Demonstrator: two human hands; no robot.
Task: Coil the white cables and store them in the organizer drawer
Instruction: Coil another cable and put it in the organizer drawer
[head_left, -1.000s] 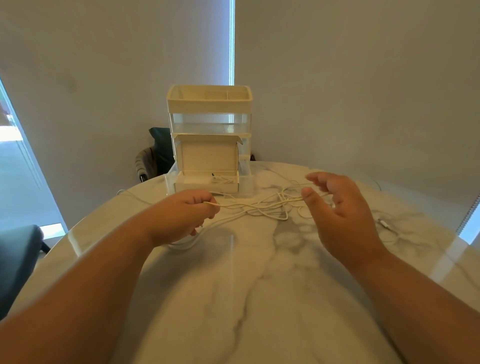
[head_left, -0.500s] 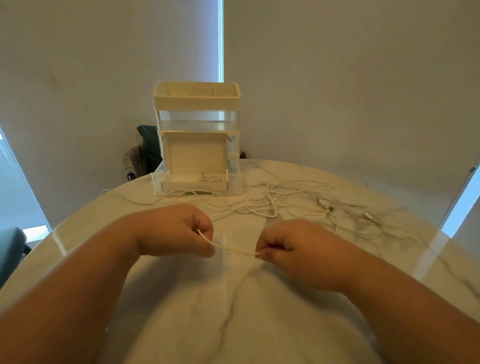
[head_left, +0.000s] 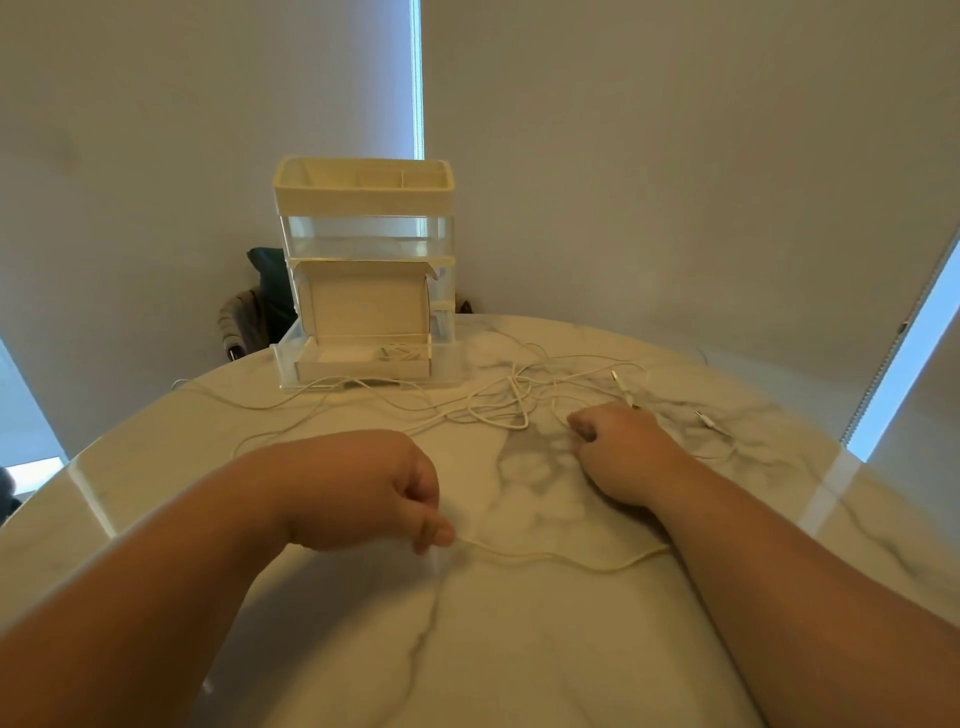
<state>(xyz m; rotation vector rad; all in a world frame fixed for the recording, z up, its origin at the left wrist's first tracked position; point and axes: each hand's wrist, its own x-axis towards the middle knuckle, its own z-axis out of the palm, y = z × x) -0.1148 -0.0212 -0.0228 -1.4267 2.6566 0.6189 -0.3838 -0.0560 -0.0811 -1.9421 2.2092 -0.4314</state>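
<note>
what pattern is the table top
The table top is white marble with grey veins, clearest in the head view.

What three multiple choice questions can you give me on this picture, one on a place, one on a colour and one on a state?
1. Where on the table does the organizer stand?
A. at its far edge
B. at its near edge
C. at its middle

2. What colour are the cables?
A. black
B. white
C. red

3. How is the organizer's bottom drawer?
A. shut
B. pulled open
C. taken out and turned over

Key:
1 A: it stands at the far rim, beyond the tangle.
2 B: the loose tangle is white against the table.
3 B: the tray juts forward with its inside showing.
</note>
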